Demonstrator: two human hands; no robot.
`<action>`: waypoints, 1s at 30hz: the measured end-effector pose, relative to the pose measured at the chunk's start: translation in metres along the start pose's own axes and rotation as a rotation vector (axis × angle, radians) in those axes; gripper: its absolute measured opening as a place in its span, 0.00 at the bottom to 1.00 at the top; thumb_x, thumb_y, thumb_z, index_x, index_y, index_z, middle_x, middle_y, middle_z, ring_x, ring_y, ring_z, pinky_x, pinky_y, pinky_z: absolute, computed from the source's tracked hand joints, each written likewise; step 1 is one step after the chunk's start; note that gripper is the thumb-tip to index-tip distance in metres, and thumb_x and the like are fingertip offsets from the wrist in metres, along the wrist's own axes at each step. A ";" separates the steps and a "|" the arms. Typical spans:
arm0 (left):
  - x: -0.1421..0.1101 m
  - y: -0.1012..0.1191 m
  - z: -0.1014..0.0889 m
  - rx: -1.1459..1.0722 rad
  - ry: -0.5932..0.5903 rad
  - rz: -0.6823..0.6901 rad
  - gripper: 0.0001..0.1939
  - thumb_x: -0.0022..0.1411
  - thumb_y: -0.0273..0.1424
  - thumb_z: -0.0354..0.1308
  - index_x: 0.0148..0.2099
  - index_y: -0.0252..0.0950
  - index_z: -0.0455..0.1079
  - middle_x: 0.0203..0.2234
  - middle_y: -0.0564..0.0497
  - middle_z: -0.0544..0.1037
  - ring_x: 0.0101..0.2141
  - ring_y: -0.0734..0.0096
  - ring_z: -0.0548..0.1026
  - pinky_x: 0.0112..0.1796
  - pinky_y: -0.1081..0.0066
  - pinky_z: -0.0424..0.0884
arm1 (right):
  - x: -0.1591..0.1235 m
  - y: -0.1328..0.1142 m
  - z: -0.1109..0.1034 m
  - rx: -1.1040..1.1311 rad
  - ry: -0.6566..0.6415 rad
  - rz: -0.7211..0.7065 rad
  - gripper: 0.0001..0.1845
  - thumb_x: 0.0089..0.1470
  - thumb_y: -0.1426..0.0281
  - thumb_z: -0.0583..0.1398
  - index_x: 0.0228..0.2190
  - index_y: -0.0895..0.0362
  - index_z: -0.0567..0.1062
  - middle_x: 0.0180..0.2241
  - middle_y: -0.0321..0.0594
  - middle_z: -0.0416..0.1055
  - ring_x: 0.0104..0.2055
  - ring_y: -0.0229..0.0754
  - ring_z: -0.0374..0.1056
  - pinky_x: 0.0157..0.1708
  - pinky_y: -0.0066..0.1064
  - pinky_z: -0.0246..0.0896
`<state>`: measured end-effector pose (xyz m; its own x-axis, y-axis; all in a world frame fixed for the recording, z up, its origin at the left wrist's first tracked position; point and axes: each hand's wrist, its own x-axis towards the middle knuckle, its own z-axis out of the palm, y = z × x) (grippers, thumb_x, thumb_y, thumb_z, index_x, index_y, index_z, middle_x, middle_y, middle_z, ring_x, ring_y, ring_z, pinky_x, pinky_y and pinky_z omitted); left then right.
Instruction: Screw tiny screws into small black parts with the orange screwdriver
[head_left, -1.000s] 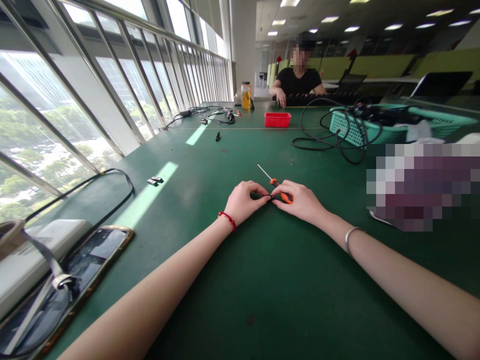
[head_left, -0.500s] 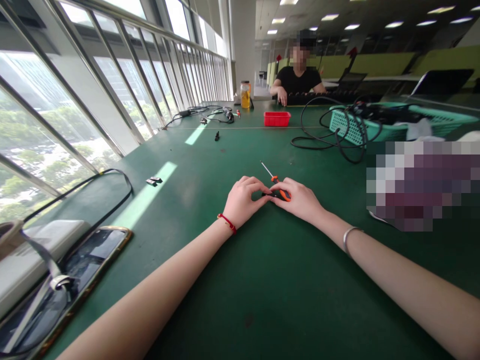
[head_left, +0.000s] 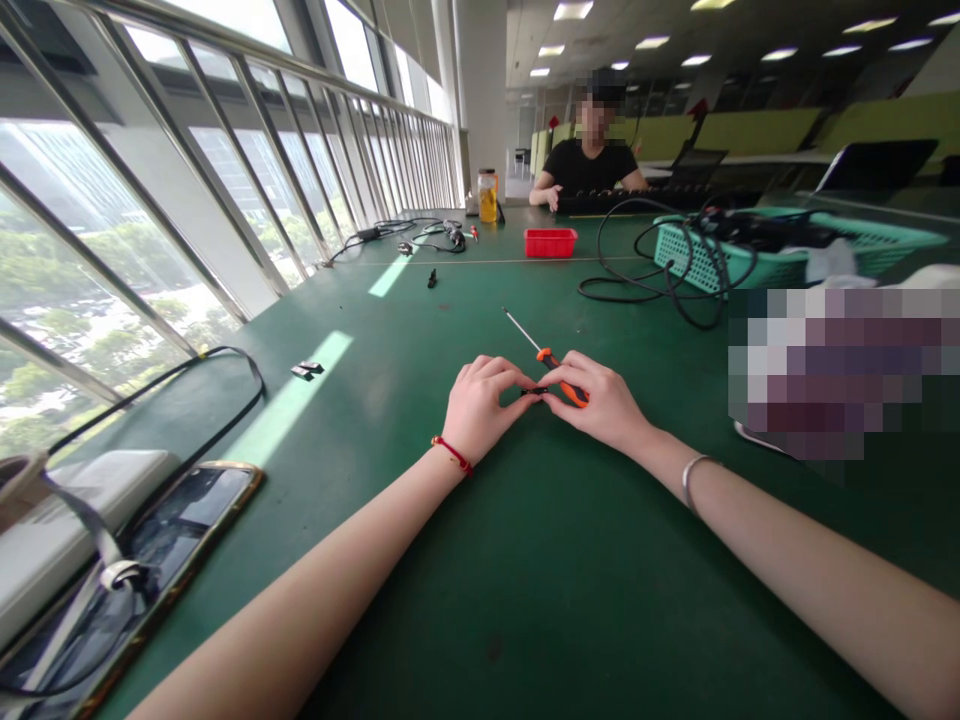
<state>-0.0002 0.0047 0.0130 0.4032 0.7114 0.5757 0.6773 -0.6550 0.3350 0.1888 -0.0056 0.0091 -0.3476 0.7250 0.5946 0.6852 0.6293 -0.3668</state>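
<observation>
Above the green table (head_left: 420,560) my two hands meet near the middle of the view. My left hand (head_left: 484,410) pinches a small black part (head_left: 534,391) between thumb and fingertips; its exact kind is too small to make out. My right hand (head_left: 604,400) is closed around the orange-and-black handle of a screwdriver (head_left: 549,358), with thumb and index fingertips touching the right end of the black part. The screwdriver's thin metal shaft points away and to the left, its tip clear of the part.
Small black pieces (head_left: 307,370) lie at the left, another black piece (head_left: 432,278) farther back. Beyond are a red bin (head_left: 550,243), a jar (head_left: 487,195), cables and a teal basket (head_left: 780,275). A phone (head_left: 172,540) lies front left. Another person (head_left: 589,165) sits opposite.
The screwdriver has swung in my right hand, its tip moving left and slightly away. Both hands stay at the black part. The person opposite has shifted a hand slightly.
</observation>
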 end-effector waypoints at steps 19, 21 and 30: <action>0.004 -0.019 -0.004 -0.198 -0.101 -0.093 0.04 0.52 0.34 0.63 0.31 0.40 0.75 0.40 0.52 0.78 0.44 0.64 0.71 0.49 0.62 0.65 | 0.003 0.021 -0.004 0.058 0.079 0.229 0.08 0.54 0.68 0.54 0.29 0.55 0.74 0.31 0.39 0.70 0.33 0.40 0.67 0.35 0.31 0.60; 0.004 -0.020 -0.002 -0.219 -0.158 -0.114 0.04 0.51 0.34 0.64 0.31 0.40 0.76 0.43 0.51 0.78 0.46 0.63 0.71 0.51 0.60 0.64 | 0.003 0.024 -0.003 0.074 0.078 0.241 0.09 0.53 0.68 0.54 0.28 0.55 0.74 0.31 0.39 0.71 0.33 0.40 0.68 0.34 0.31 0.61; 0.007 -0.020 0.004 -0.243 -0.235 -0.109 0.04 0.52 0.32 0.63 0.32 0.40 0.76 0.42 0.52 0.79 0.46 0.64 0.73 0.52 0.60 0.64 | 0.007 0.025 0.002 0.006 0.022 0.227 0.09 0.53 0.69 0.54 0.28 0.54 0.75 0.31 0.38 0.72 0.32 0.39 0.67 0.33 0.30 0.60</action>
<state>-0.0087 0.0240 0.0067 0.4867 0.8010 0.3487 0.5693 -0.5936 0.5689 0.2022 0.0152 0.0028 -0.1706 0.8421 0.5117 0.7402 0.4523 -0.4976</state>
